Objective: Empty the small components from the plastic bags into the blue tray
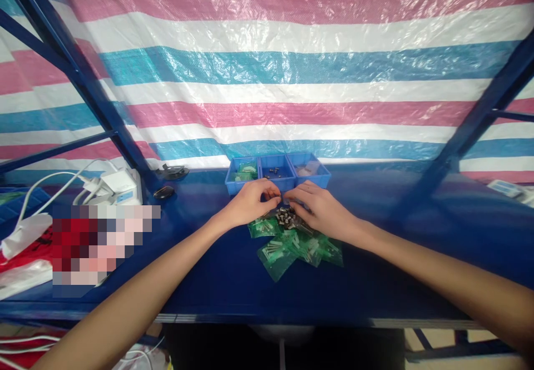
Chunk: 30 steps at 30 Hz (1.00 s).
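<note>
Over a heap of small metal screws, my left hand curls with thumb and fingertips brought together in a pinch. Whatever is between them is too small to make out. Close on its right, my right hand is also closed, thumb toward fingers, its fingertips nearly meeting the left ones. What it grips cannot be told. Beneath and in front of both hands lie several green-tinted plastic bags with pale, slender pieces inside. The screw heap sits against these bags, partly covered by the right hand.
Behind the hands stand three joined blue bins: the left bin holds green bags, the middle bin a few screws, the right bin clear bags. Left on the blue table are a black mouse-like object and white chargers with cables.
</note>
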{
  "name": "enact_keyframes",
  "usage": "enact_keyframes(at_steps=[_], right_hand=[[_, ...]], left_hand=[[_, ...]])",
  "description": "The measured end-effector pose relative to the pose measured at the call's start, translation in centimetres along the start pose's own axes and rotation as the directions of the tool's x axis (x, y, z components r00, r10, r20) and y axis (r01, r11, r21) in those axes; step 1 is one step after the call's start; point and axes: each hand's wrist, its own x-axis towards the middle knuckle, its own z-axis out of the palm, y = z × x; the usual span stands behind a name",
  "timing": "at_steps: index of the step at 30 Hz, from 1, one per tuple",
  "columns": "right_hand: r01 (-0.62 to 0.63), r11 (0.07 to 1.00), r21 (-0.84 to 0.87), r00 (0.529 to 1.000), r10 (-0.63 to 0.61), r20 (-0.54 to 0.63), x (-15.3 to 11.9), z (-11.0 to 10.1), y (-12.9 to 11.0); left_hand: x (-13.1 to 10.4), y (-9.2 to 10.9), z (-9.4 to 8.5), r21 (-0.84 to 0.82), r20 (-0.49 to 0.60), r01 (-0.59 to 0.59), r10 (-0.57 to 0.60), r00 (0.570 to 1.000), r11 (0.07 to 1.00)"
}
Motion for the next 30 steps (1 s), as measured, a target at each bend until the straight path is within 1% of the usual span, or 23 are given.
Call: enact_keyframes(at_steps=[3, 6, 11, 15, 18, 21, 23, 26, 30], right_hand=[[0.001, 1.000, 0.023, 0.998, 0.001, -0.065, 0.0, -0.1, -0.1], [0.002, 0.999, 0.038, 0.995, 0.002, -0.101, -0.1, -0.2, -0.2], [-0.013, 1.000, 0.025, 0.994, 0.016, -0.109, -0.1, -0.3, -0.5], [-0.054, 0.999, 0.000, 0.992, 0.054, -0.114, -0.1, -0.4, -0.6], [-0.076, 0.997, -0.006, 0.991, 0.074, -0.113, -0.1, -0.4, -0.5], [-0.110, 0.993, 0.040, 0.987, 0.114, -0.115, 0.1, -0.3, -0.4], [-0.154, 0.983, 0.102, 0.979, 0.166, -0.120, 0.2, -0.2, -0.5], [-0.229, 0.949, 0.216, 0.961, 0.255, -0.105, 0.4, -0.2, -0.8], [-0.271, 0.915, 0.301, 0.949, 0.306, -0.075, 0.5, -0.4, -1.0]], left_hand=[[0.0, 0.7, 0.0, -0.112, 0.004, 0.045, -0.045, 0.999, 0.993], [0.0, 1.1, 0.2, -0.182, 0.030, 0.060, -0.055, 0.998, 0.981], [-0.1, 1.2, 0.2, -0.214, 0.055, 0.060, -0.049, 0.997, 0.975], [0.0, 1.4, 0.0, -0.209, 0.071, 0.073, -0.059, 0.996, 0.975], [0.0, 1.4, 0.0, -0.251, 0.091, 0.092, -0.071, 0.993, 0.964], [-0.1, 1.2, 0.3, -0.304, 0.106, 0.119, -0.090, 0.990, 0.945], [-0.2, 1.3, 0.6, -0.300, 0.089, 0.115, -0.092, 0.992, 0.947], [-0.3, 1.5, 0.8, -0.237, 0.010, 0.071, -0.070, 0.997, 0.969], [-0.3, 1.9, 0.9, -0.167, -0.069, 0.037, -0.049, 0.996, 0.985]])
